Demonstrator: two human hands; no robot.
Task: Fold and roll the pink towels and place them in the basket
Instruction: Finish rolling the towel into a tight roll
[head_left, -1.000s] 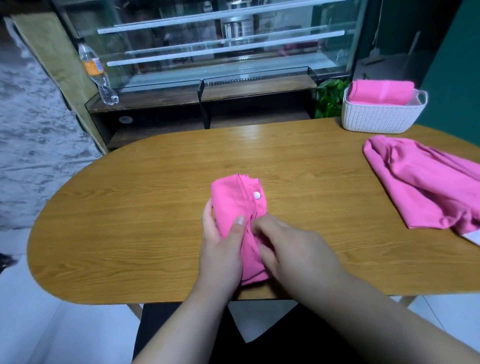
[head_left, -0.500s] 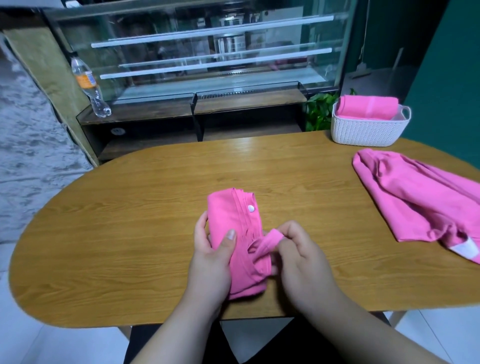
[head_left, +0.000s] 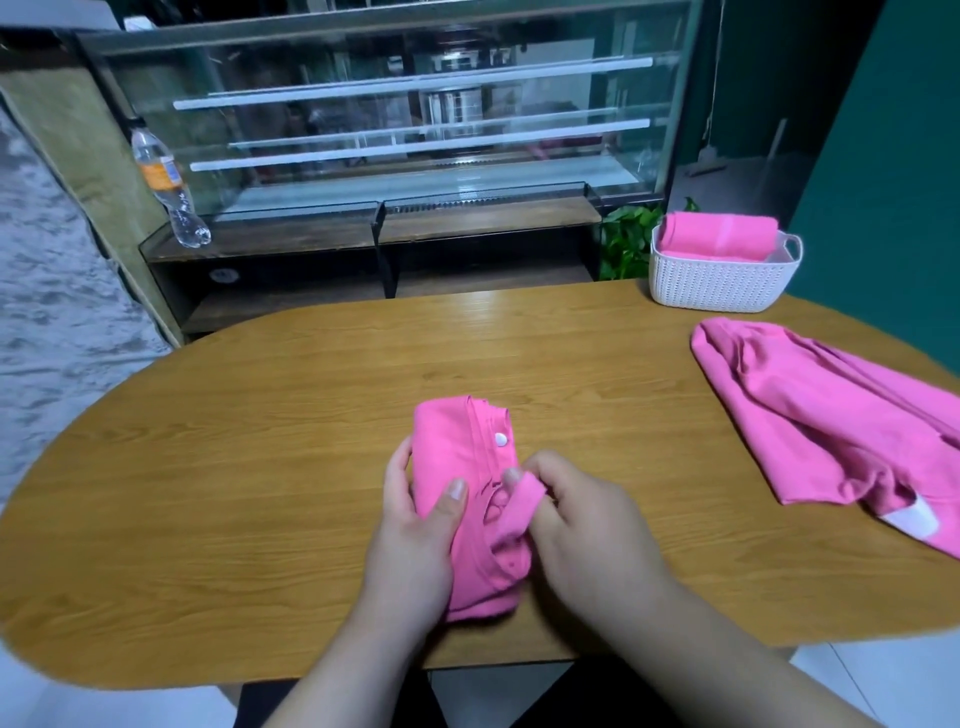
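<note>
A rolled pink towel (head_left: 457, 447) with a white snap button lies near the table's front middle. My left hand (head_left: 415, 525) grips its left side, thumb on top. My right hand (head_left: 576, 514) pinches a pink strap or loop at the roll's right side. At the back right stands a white woven basket (head_left: 722, 280) that holds a rolled pink towel (head_left: 719, 236). An unfolded pink towel (head_left: 831, 415) lies crumpled on the right of the table.
The oval wooden table (head_left: 260, 467) is bare on its left half. Behind it stands a glass display case (head_left: 405, 130) with a plastic bottle (head_left: 166, 187) on its ledge. A green plant (head_left: 626, 244) sits beside the basket.
My right hand has pulled a pink strap out from the roll's right side and holds it up. The left hand keeps its grip on the roll. The camera has tilted a little.
</note>
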